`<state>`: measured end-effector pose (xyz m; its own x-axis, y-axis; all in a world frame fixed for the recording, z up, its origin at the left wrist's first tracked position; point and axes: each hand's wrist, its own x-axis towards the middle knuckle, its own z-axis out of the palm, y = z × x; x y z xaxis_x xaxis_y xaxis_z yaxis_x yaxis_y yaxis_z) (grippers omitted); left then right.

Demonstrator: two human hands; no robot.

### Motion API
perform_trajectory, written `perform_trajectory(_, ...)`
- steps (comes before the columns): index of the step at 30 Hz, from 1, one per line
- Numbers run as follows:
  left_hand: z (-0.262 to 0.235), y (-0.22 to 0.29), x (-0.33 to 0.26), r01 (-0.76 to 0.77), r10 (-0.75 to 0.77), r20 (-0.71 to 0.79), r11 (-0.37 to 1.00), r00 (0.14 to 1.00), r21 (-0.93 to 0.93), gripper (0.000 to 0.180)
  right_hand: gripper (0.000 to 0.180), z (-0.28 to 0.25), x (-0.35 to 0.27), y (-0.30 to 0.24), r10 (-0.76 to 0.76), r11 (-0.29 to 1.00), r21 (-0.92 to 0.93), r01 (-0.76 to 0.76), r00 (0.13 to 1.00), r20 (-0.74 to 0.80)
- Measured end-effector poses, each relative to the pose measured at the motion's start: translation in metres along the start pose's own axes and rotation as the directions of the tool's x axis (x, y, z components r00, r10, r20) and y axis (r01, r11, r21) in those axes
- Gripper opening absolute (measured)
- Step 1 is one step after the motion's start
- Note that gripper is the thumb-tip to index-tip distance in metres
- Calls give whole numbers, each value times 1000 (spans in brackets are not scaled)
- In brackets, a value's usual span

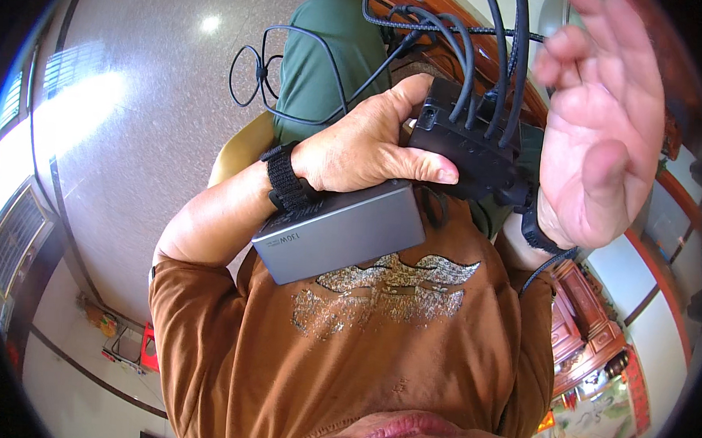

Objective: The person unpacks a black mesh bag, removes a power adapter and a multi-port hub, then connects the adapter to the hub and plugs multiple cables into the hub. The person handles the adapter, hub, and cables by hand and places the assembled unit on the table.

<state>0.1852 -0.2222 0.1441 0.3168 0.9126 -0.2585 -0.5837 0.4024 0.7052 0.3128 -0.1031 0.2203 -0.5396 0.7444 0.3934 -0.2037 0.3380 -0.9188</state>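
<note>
In front of my chest, my left hand [378,138] is wrapped around a black box [479,150], its thumb pressed along the near side. Several thick black cables [468,75] run up out of this box. A grey power bank [339,232] sits against my shirt just under my left wrist; what supports it is hidden. My right hand [598,124] is raised to the right of the box, palm showing, fingers apart and holding nothing. Black straps circle the left wrist [285,177] and the right wrist [540,230].
A thin looped black cable [261,74] hangs over my green trouser leg [335,42]. Yellow seat edge [240,148] shows beside that leg. Speckled floor [169,78] lies to the left. Carved reddish wooden furniture [589,331] stands at the right, and a red stool [150,347] at lower left.
</note>
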Motion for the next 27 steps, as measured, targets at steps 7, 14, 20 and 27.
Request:
perform_trajectory(7, 2, 2, -1, 35, -36, 17, 999, 999, 16, 89, 96, -24, 21, -3, 48, 990, 103, -92, 929, 367)
perform_trajectory(14, 1, 2, -3, 66, -66, 28, 998, 997, -1, 88, 80, -28, 19, -11, 253, 937, 171, -304, 930, 266)
perform_trajectory(20, 3, 5, -4, 49, -46, 31, 996, 998, -73, 80, 57, -57, 29, -7, 113, 944, 251, -214, 925, 362)
perform_trajectory(27, 8, 4, -5, 21, -49, -111, 970, 993, -241, 64, 52, -53, 6, -16, -61, 961, 275, -4, 972, 228)
